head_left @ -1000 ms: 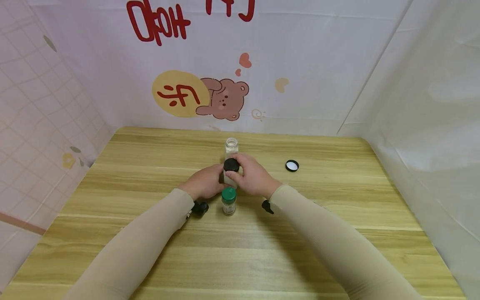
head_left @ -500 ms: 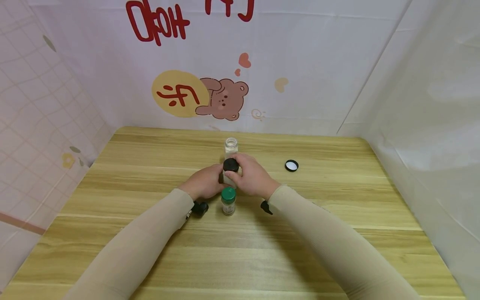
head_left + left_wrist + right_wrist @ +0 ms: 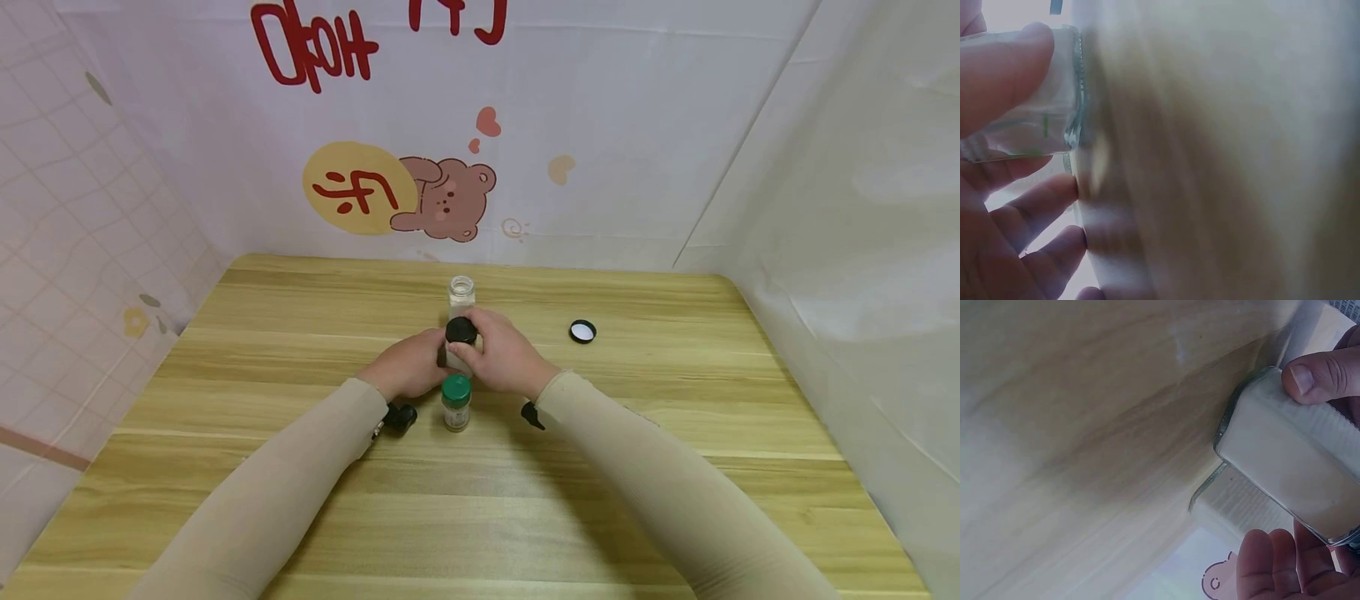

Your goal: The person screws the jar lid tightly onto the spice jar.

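Observation:
My left hand (image 3: 411, 365) grips a square glass jar (image 3: 459, 360) low on its body, with the thumb pressed against the glass in the left wrist view. From the other side, my right hand (image 3: 507, 350) pinches the jar's black lid (image 3: 461, 330) between thumb and fingers. Pale powder shows through the jar's wall (image 3: 1285, 462) in the right wrist view. Directly behind stands an uncapped glass jar (image 3: 461, 293), partly hidden by the hands. Closer to me, a smaller round shaker with a green cap (image 3: 456, 390) stands upright.
To the right, a loose black lid (image 3: 582, 332) lies on the wooden table (image 3: 480, 517), its white inside facing up. A printed cloth (image 3: 600, 100) hangs behind the table. Black wrist-worn parts (image 3: 402, 417) sit near both cuffs.

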Motion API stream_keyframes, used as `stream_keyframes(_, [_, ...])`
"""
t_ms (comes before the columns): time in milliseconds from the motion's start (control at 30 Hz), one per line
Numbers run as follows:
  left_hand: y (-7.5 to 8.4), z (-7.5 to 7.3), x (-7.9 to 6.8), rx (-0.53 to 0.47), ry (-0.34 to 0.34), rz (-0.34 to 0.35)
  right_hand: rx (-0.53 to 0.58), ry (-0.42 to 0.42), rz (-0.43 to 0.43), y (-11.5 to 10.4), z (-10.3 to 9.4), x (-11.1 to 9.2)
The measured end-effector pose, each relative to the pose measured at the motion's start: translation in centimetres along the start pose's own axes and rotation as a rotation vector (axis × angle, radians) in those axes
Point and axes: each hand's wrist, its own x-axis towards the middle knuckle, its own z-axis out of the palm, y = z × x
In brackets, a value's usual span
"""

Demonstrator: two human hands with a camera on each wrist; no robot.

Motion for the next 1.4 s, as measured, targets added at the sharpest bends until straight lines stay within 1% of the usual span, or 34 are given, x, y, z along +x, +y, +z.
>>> stream_keyframes(133, [0.1, 0.0, -0.2, -0.022, -0.010, -0.010, 0.003, -0.019, 0.008, 0.0, 0.0, 0.0])
stream_keyframes(367, [0.0, 0.0, -0.2, -0.032, -0.006, 0.003, 0.000, -0.061, 0.022, 0.1, -0.5, -0.2])
stream_keyframes(533, [0.0, 0.2, -0.2, -0.039, -0.004, -0.026, 0.029, -0.104, 0.046, 0.6, -1.5, -0.8])
stream_keyframes(600, [0.0, 0.3, -0.1, -0.045, -0.008, -0.036, 0.047, -0.103, 0.054, 0.9, -2.0, -0.9])
stream_keyframes(667, [-0.1, 0.4, -0.1, -0.056, -0.012, -0.042, 0.049, -0.082, 0.061, 1.3, -2.6, -0.9])
stream_keyframes(733, [-0.1, 0.5, 0.0, -0.071, -0.014, -0.047, 0.015, -0.047, 0.090, 1.6, -3.4, -1.0])
stream_keyframes(833, [-0.2, 0.5, 0.1, -0.089, -0.016, -0.050, -0.069, 0.010, 0.149, 2.4, -4.6, -1.0])
stream_keyframes(933, [-0.2, 0.5, 0.2, -0.087, -0.020, -0.054, -0.162, 0.030, 0.226, 3.9, -5.8, -1.1])
stream_keyframes(1000, [-0.2, 0.4, 0.2, -0.079, -0.023, -0.054, -0.215, 0.019, 0.275, 5.2, -6.4, -1.1])
stream_keyframes(1133, [-0.4, 0.2, 0.2, -0.068, -0.037, -0.041, -0.295, -0.037, 0.354, 7.7, -7.5, -1.4])
stream_keyframes(1267, [-0.8, -0.4, 0.2, -0.071, -0.074, -0.018, -0.349, -0.086, 0.380, 9.7, -8.2, -1.8])
stream_keyframes(1400, [-1.2, -1.8, -0.1, -0.066, -0.120, -0.023, -0.346, -0.129, 0.392, 10.5, -8.7, -2.1])
